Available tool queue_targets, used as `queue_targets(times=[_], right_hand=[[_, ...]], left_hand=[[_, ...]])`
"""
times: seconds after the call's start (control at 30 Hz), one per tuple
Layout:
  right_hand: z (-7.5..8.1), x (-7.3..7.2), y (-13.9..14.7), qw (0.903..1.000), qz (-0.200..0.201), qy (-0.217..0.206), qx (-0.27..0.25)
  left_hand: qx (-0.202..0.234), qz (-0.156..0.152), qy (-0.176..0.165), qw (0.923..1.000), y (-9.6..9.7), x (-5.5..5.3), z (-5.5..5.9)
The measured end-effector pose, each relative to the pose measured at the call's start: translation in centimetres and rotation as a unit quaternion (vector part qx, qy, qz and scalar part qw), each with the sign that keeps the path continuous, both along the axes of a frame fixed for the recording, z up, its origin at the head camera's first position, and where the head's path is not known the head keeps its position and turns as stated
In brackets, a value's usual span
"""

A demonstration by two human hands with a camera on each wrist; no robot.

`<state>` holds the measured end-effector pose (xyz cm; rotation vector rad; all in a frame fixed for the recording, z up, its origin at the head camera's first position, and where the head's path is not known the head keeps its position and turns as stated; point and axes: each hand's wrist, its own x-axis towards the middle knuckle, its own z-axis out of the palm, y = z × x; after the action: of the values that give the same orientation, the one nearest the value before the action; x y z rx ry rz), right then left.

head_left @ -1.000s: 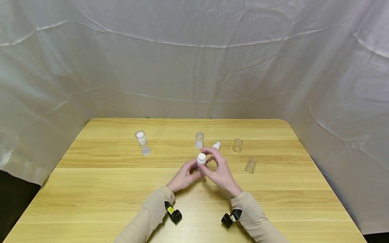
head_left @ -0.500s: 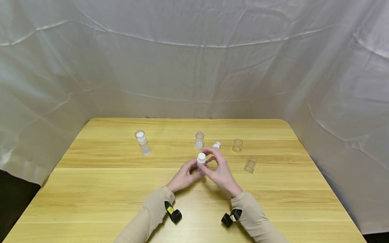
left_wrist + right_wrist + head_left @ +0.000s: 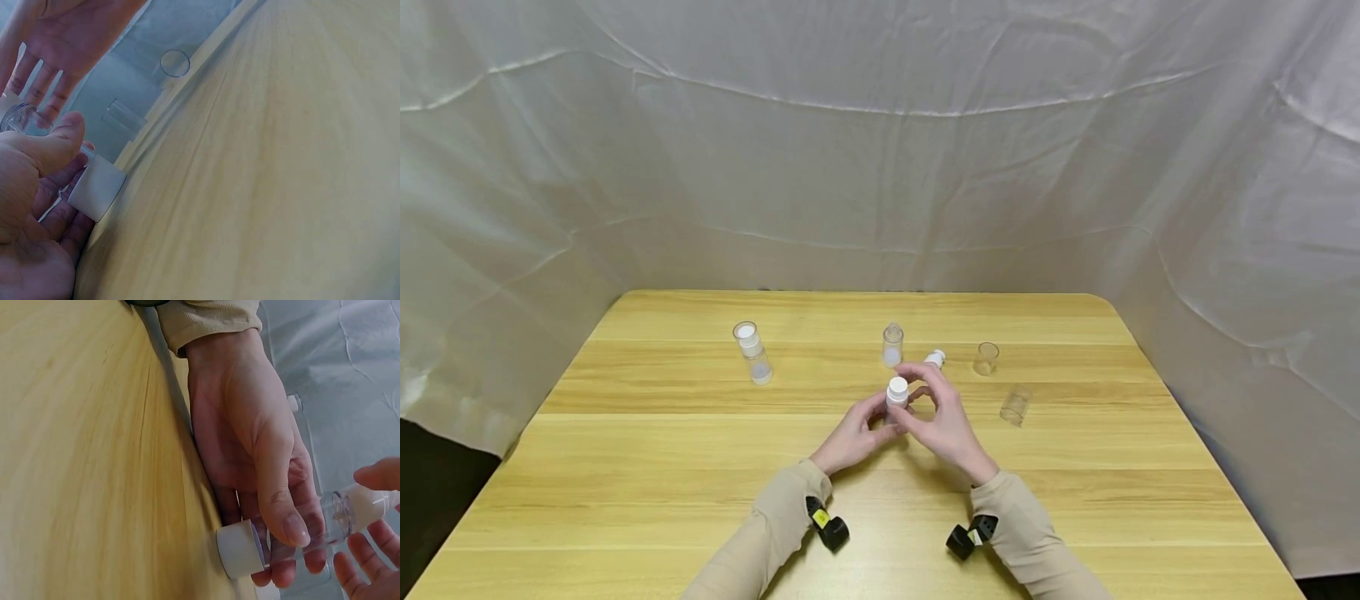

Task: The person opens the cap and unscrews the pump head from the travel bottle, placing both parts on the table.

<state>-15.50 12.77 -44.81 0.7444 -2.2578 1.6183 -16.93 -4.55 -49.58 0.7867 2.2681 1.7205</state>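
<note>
A small clear pump bottle with a white top (image 3: 897,390) stands upright between both hands at the middle of the table. My left hand (image 3: 853,437) grips its clear lower body, thumb on one side and fingers round the other. In the right wrist view the bottle's white base (image 3: 240,550) is right at the tabletop, below the left hand's (image 3: 250,437) fingers. Thumb and fingers of my right hand (image 3: 946,421) pinch round the white upper part (image 3: 369,503). Just behind the right hand lies a white pump head (image 3: 935,359), partly hidden by its fingers.
Behind the hands stands a clear bottle (image 3: 892,348). Two clear caps are to the right: one upright (image 3: 986,360), one lying on its side (image 3: 1016,406). Farther left is another bottle with a white pump (image 3: 752,354). Pale curtains (image 3: 880,167) hang behind the table.
The clear cap lying at the right has rolled slightly to the left. Both hands and the bottle between them stay almost still.
</note>
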Motion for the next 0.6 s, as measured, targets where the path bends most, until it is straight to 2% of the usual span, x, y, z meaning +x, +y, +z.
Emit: queue_targets(times=[0.13,0.37,0.6], right_hand=[[0.01,-0.01,-0.19,0.9999,-0.006,-0.007,-0.004],[0.02,0.01,-0.02,0.9999,0.010,0.005,0.001],[-0.07,-0.16,-0.05,0.9998,-0.010,-0.016,0.007]], left_hand=[[0.001,0.000,0.001,1.0000,0.00,0.04,-0.02],[-0.001,0.000,-0.003,1.0000,-0.03,0.08,0.02],[0.004,0.000,0.000,1.0000,-0.06,0.02,0.01]])
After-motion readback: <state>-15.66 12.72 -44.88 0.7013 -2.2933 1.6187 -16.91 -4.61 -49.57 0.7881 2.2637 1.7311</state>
